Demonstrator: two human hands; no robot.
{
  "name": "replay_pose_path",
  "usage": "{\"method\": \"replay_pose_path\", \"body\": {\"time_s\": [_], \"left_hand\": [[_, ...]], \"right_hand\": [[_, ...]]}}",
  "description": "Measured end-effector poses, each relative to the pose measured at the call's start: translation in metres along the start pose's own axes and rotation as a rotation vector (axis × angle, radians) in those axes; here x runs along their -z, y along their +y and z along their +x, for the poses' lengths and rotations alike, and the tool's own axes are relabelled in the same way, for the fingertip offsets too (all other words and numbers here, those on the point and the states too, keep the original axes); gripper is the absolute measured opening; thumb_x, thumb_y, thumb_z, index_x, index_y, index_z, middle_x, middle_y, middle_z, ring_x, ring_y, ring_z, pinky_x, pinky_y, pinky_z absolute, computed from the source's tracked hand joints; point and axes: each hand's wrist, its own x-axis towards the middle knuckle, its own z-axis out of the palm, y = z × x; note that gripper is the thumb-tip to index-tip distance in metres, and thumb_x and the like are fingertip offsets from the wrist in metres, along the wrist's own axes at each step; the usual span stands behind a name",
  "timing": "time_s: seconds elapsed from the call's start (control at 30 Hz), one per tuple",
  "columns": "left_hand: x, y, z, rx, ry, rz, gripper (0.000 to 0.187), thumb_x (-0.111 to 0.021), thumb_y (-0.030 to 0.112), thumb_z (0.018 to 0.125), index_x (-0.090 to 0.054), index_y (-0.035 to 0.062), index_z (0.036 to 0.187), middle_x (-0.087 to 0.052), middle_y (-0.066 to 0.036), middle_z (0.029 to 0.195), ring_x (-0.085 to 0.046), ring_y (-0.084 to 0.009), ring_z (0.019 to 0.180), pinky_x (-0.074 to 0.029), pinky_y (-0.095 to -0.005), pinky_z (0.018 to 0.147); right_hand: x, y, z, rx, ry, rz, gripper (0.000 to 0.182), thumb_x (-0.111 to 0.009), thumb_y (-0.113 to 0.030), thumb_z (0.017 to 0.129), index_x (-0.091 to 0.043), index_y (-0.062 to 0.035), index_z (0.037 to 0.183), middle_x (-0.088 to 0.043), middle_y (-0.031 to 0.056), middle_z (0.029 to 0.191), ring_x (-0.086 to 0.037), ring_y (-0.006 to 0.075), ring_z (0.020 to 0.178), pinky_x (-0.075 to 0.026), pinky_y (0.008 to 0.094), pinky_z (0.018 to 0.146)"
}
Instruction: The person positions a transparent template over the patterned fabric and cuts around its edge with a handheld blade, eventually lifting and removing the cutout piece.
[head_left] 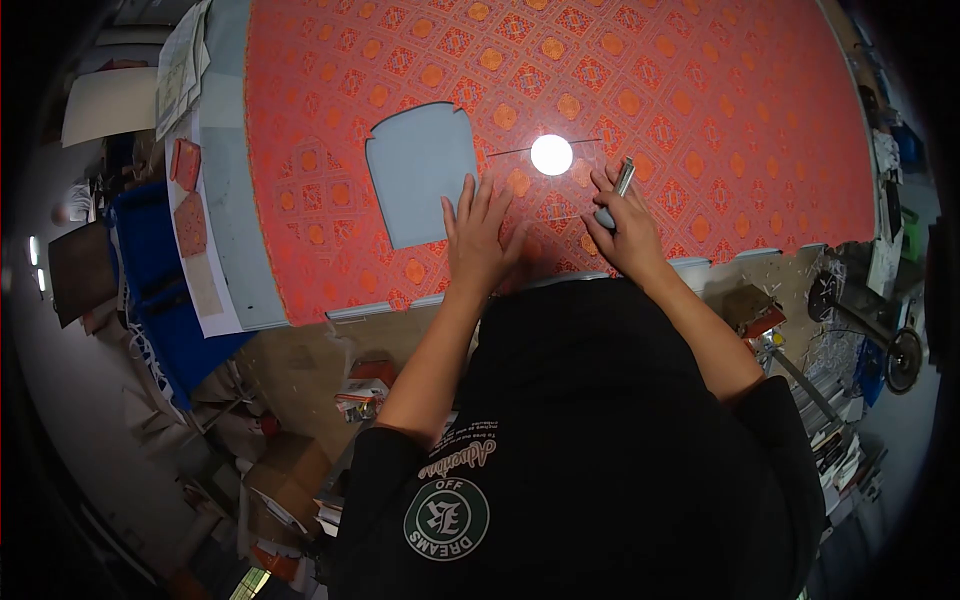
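Red-and-orange patterned fabric point(680, 120) is spread over the grey-blue table point(232, 290). Left of centre it has a cut-out opening point(425, 175) with curved top and notched corners, where grey-blue shows through. My left hand point(482, 238) lies flat with fingers apart, fingertips at the opening's right edge. Between my hands is a clear sheet point(555, 198), seen mainly by its thin edges and a bright round glare. My right hand point(630, 235) is closed around a utility knife point(626, 176), its metal end pointing away from me and its grey end near my thumb.
Papers and red fabric scraps point(188, 215) lie along the table's left side. Blue cloth point(165, 290) hangs beyond that edge. Below the table are a cardboard box point(288, 478) and smaller boxes point(365, 385). A machine with a wheel point(904, 350) stands at the right.
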Motion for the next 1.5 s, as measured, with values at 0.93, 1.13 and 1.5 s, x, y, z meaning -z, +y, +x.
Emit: {"method": "replay_pose_path", "body": {"time_s": [0.93, 1.13, 1.5], "left_hand": [[0.02, 0.026, 0.1, -0.022, -0.329, 0.099, 0.039, -0.08, 0.03, 0.083, -0.07, 0.0081, 0.114, -0.064, -0.014, 0.129, -0.055, -0.0352, 0.129, -0.045, -0.0549, 0.111], [0.011, 0.066, 0.14, -0.145, -0.306, 0.297, 0.089, -0.089, 0.049, 0.073, -0.055, 0.0098, 0.145, -0.055, -0.019, 0.138, -0.054, -0.0382, 0.13, -0.05, -0.0535, 0.105], [0.009, 0.077, 0.149, -0.049, -0.425, 0.372, 0.11, -0.092, 0.059, 0.069, -0.041, 0.0178, 0.158, -0.028, -0.021, 0.166, -0.027, -0.0553, 0.149, -0.046, -0.0732, 0.103]], "right_hand": [[0.06, -0.024, -0.035, -0.421, 0.13, 0.181, 0.017, -0.076, -0.014, 0.09, -0.066, -0.0041, 0.099, -0.073, 0.0154, 0.084, -0.075, 0.0294, 0.077, -0.058, 0.0366, 0.071], [0.044, -0.026, -0.032, -0.348, 0.15, 0.054, 0.02, -0.077, -0.017, 0.092, -0.066, -0.007, 0.105, -0.074, 0.0181, 0.091, -0.074, 0.0409, 0.086, -0.059, 0.0469, 0.074], [0.039, -0.03, -0.028, -0.403, 0.059, 0.028, 0.023, -0.076, -0.02, 0.093, -0.063, -0.0083, 0.108, -0.073, 0.0195, 0.092, -0.072, 0.0438, 0.086, -0.057, 0.0497, 0.072]]}}
